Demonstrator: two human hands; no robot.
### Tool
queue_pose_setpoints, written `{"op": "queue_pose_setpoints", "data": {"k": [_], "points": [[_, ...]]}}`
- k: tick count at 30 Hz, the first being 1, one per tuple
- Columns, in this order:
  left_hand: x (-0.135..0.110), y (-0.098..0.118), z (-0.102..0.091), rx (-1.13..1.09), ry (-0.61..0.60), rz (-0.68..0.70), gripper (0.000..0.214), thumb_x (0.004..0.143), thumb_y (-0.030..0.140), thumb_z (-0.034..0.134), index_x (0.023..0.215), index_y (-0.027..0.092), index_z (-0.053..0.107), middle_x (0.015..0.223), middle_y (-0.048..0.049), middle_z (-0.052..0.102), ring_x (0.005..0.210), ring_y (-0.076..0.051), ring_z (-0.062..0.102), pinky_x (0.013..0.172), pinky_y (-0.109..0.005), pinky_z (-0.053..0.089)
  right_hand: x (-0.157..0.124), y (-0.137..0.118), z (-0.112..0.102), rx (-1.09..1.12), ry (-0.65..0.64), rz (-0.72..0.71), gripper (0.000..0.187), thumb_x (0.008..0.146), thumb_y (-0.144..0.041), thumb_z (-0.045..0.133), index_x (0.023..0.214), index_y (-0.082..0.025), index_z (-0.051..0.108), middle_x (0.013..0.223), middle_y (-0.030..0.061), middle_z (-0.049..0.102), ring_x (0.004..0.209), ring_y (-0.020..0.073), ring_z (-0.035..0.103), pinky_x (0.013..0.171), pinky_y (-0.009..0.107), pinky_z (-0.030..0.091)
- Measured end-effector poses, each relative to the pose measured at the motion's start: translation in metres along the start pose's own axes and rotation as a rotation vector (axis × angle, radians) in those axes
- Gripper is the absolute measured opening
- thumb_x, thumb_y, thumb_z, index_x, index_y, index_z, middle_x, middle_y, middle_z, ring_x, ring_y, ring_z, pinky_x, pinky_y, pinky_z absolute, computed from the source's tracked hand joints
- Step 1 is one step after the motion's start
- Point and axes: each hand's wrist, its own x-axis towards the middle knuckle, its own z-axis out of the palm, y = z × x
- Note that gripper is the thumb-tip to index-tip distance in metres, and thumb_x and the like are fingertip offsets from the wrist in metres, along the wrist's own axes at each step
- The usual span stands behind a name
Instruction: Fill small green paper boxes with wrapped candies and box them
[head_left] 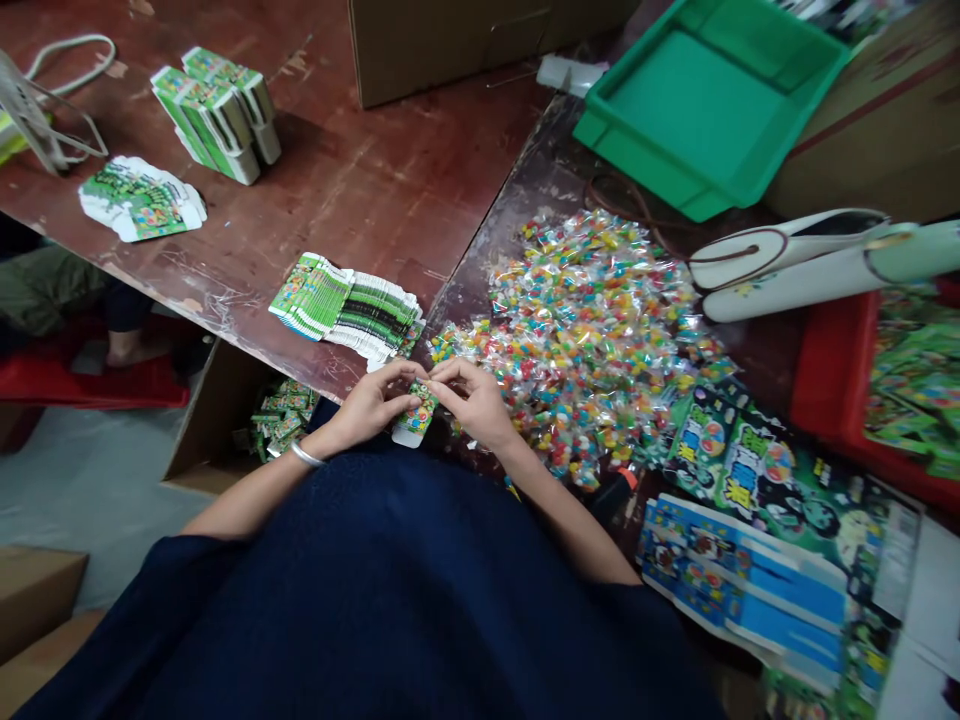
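Note:
A small green candy box (417,412) with a white end flap is held between my two hands over the table's near edge. My left hand (377,402) grips it from the left with the thumb across its front. The fingers of my right hand (474,400) pinch at its upper end. Just beyond my left hand lies a fanned row of flat green and white cartons (349,305). To the right of my right hand spreads a large pile of clear packets of coloured candies (585,330).
An open cardboard box (206,420) with small green boxes stands below the table edge. Stacked cartons (217,115) and flat cartons (142,200) lie at left. A green tray (705,100), red bin (832,370), white pouch (795,270) and printed blue sheets (787,600) occupy the right.

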Motion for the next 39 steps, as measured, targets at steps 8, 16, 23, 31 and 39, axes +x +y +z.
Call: {"op": "queue_pose_setpoints", "data": {"k": [8,16,23,31,39], "points": [[-0.008,0.001,-0.013,-0.017,0.112,-0.126,0.035,0.074,0.029,0.088,0.089,0.018,0.058,0.085,0.0010,0.062,0.075,-0.013,0.060,0.068,-0.024,0.049,0.045,0.006,-0.032,-0.405,0.039,-0.009,0.014,0.096,-0.037,0.070,0.093,-0.025,0.077,0.099,0.0046,0.076,0.089,0.0217,0.070,0.086,0.040,0.054],[0.003,0.003,-0.038,-0.076,0.250,-0.047,0.058,0.072,0.031,0.090,0.122,0.020,0.061,0.095,-0.0027,0.067,0.086,-0.016,0.065,0.074,-0.026,0.054,0.095,0.028,-0.037,-0.808,0.074,0.154,0.025,0.078,-0.020,0.086,0.063,-0.022,0.066,0.085,0.0062,0.067,0.085,0.0242,0.063,0.078,0.037,0.047],[0.002,-0.008,-0.038,-0.159,0.083,-0.190,0.034,0.078,0.035,0.085,0.099,0.015,0.069,0.094,-0.0035,0.072,0.081,-0.016,0.066,0.077,-0.029,0.052,0.064,-0.030,-0.052,-0.361,0.281,-0.051,0.014,0.090,-0.029,0.073,0.079,-0.023,0.068,0.069,-0.0024,0.066,0.062,0.0154,0.058,0.061,0.032,0.045],[0.014,0.006,-0.017,-0.134,-0.037,-0.119,0.038,0.079,0.030,0.086,0.107,0.018,0.063,0.106,-0.0053,0.072,0.091,-0.018,0.069,0.083,-0.030,0.055,0.042,-0.076,-0.036,-0.708,0.155,-0.265,0.017,0.098,-0.025,0.069,0.082,-0.025,0.072,0.077,-0.0005,0.070,0.074,0.0176,0.063,0.076,0.036,0.050],[0.016,0.012,-0.003,-0.127,0.036,-0.003,0.043,0.085,0.029,0.082,0.121,0.020,0.060,0.100,-0.0035,0.070,0.091,-0.017,0.069,0.085,-0.031,0.056,0.047,-0.058,-0.022,-0.605,0.063,-0.405,0.017,0.101,-0.037,0.067,0.095,-0.026,0.079,0.120,0.0082,0.075,0.116,0.0259,0.068,0.101,0.048,0.057]]}}
